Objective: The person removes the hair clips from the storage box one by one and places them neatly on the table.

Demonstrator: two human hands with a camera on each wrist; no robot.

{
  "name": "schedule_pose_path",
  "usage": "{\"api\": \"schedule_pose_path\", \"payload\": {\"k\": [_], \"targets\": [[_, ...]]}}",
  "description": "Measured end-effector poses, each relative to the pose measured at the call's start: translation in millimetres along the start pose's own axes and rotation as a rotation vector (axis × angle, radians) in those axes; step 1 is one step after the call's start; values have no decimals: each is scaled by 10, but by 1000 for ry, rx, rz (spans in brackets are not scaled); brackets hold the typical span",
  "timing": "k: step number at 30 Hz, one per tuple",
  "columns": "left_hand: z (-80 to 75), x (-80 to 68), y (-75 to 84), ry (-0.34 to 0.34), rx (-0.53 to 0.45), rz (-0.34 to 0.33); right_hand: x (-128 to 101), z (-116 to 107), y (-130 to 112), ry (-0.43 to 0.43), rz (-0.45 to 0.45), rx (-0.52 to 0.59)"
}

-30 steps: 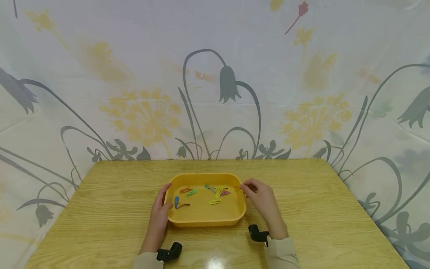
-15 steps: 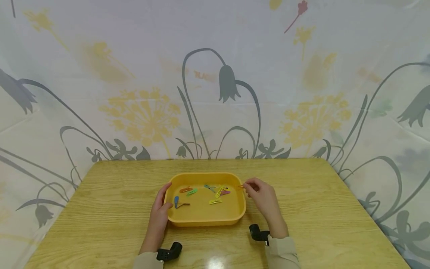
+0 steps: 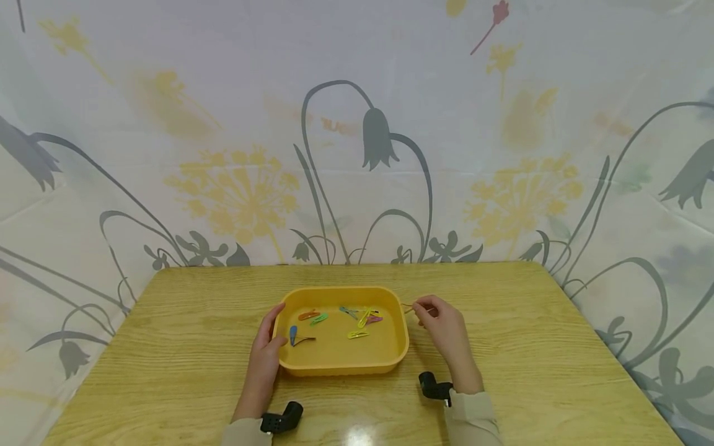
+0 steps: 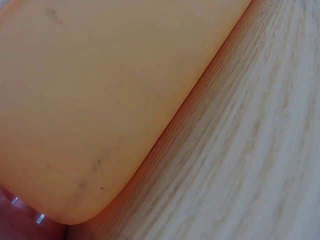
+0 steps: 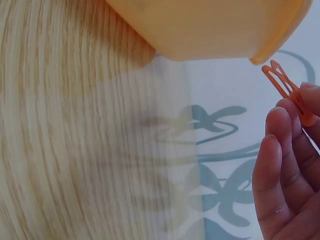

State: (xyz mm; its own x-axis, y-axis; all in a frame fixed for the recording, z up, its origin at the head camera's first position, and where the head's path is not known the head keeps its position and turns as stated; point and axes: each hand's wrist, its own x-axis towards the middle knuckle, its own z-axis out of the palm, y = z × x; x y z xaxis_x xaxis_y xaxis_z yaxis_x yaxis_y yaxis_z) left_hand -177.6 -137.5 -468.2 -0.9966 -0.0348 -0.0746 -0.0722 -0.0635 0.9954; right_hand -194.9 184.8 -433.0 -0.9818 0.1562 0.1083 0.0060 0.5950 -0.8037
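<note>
In the head view a yellow tray (image 3: 343,359) stands on the table with several coloured snap hair clips (image 3: 319,319) in it. My left hand (image 3: 264,356) grips the tray's left side, thumb over the rim. Just past the right rim, my right hand (image 3: 443,325) pinches an orange hair clip (image 5: 282,80) between thumb and fingertips; its two prongs stand apart and point toward the tray. A blue hair clip (image 3: 292,335) lies spread near my left thumb. Only the tray's outer wall (image 4: 100,100) and a sliver of the left hand show in the left wrist view.
The wooden table (image 3: 195,347) extends around the tray on all sides. Behind it hangs a flower-patterned cloth (image 3: 357,204). A black wrist camera (image 3: 281,418) sits on the left wrist and another camera (image 3: 435,387) on the right.
My right hand has moved right with the orange hair clip, from over the tray's right rim to just outside it. The left hand and the other clips stay put.
</note>
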Motion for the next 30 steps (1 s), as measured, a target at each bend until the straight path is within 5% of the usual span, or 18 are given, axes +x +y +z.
{"api": "schedule_pose_path", "payload": {"k": [30], "targets": [[9, -10, 17, -2, 14, -4, 21, -64, 211, -20, 28, -47]]}}
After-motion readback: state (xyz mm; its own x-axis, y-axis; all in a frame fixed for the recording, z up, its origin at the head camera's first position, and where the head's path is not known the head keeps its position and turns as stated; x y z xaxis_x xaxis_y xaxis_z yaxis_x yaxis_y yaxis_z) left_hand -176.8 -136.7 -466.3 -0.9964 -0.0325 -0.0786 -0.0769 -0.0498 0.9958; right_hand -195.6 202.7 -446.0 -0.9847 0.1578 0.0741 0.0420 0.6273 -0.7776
